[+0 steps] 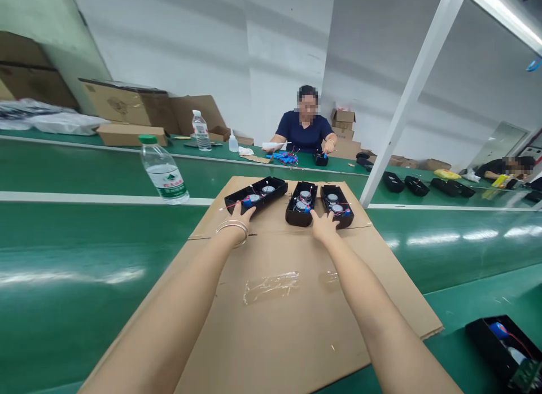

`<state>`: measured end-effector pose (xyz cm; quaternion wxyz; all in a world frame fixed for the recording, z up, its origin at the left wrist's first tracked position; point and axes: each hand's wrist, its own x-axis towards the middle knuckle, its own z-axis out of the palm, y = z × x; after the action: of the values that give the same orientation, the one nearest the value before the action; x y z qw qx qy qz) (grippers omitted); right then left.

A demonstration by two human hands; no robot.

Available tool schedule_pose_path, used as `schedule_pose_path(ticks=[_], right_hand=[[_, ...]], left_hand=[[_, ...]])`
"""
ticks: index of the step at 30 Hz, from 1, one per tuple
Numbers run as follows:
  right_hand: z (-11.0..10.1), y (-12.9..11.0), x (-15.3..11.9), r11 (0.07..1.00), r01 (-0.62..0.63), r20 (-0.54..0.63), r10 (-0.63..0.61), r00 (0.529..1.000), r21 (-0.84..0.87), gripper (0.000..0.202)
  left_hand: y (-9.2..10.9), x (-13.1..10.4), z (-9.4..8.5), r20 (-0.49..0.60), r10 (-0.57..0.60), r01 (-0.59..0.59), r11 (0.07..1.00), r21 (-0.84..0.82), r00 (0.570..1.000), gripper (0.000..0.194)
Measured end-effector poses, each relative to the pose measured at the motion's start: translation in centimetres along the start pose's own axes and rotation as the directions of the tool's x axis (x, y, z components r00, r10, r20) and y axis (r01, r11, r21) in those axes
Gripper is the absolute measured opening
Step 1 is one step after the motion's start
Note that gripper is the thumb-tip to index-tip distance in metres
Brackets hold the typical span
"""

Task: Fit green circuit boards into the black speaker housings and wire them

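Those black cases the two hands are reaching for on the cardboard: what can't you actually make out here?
Head view only:
- The parts inside the left case, middle case and right case: too small to identify.
- Left hand and right hand: seen from behind, so the fingers' grip is hidden.
- The case at the bottom right: cut off by the picture's edge.
- The water bottle label: unreadable.

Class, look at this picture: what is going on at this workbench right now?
A person reaches both arms across a cardboard sheet on a green bench. The left hand touches the near end of an angled black housing; the right hand rests against two more housings side by side. A water bottle stands left. A co-worker sits opposite.
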<state>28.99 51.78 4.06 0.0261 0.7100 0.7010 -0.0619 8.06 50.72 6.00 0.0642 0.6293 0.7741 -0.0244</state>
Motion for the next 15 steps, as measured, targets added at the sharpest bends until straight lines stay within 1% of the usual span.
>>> schedule_pose_path(ticks=[2, 4, 6, 8, 11, 12, 13, 15], right_hand=[[-0.2, 0.1, -0.1, 1.000, 0.000, 0.012, 0.000, 1.000, 0.000, 0.065], [-0.3, 0.5, -0.5, 0.999, 0.033, 0.018, -0.033, 0.999, -0.001, 0.064], [-0.2, 1.0, -1.4, 0.998, 0.067, 0.010, -0.067, 0.998, -0.002, 0.062], [0.1, 1.6, -2.6, 0.996, 0.089, -0.007, -0.089, 0.996, -0.007, 0.061], [0.9, 2.2, -5.1, 0.994, 0.103, -0.033, -0.104, 0.994, -0.023, 0.058], [1.2, 2.3, -6.1, 0.994, 0.101, -0.038, -0.102, 0.994, -0.029, 0.058], [1.5, 2.5, -7.3, 0.994, 0.101, -0.042, -0.103, 0.994, -0.034, 0.057], [1.9, 2.7, -9.8, 0.993, 0.105, -0.044, -0.107, 0.993, -0.044, 0.058]], left_hand=[[-0.2, -0.3, 0.1, -0.027, -0.008, 0.009, 1.000, 0.013, 1.000, 0.066], [-0.4, -0.7, 0.0, -0.057, 0.020, -0.017, 0.998, 0.055, 0.998, 0.064], [-0.6, -0.9, -0.1, -0.060, 0.058, -0.052, 0.994, 0.098, 0.996, 0.063], [-0.5, -1.0, -0.3, -0.040, 0.090, -0.084, 0.989, 0.122, 0.995, 0.062], [0.3, -2.0, -0.3, -0.029, 0.108, -0.104, 0.987, 0.123, 0.994, 0.047], [0.6, -2.7, -0.3, -0.018, 0.109, -0.106, 0.986, 0.126, 0.994, 0.048], [1.0, -3.5, -0.1, 0.013, 0.107, -0.108, 0.985, 0.135, 0.994, 0.055], [1.6, -5.7, 0.4, 0.038, 0.240, -0.242, 0.943, 0.228, 0.970, 0.051]])
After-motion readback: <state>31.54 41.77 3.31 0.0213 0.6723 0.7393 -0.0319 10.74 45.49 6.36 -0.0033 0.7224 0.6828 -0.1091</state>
